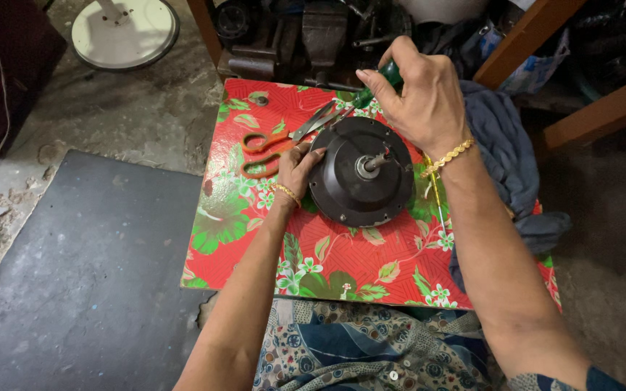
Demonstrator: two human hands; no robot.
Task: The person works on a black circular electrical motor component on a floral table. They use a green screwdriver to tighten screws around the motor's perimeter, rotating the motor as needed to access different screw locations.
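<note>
No labels, signs or screens appear in this head view. The only thing resembling packaging is a crumpled plastic bag [537, 65], bluish and translucent, wedged at the upper right between two slanting brown wooden beams [603, 108], behind the far corner of the red floral tabletop [342, 261]. Its surface is creased and partly shadowed, and whatever is inside cannot be made out. A second pale scrap of plastic or paper [519, 4] shows at the very top edge just above the bag, too small and cut off to identify.
</note>
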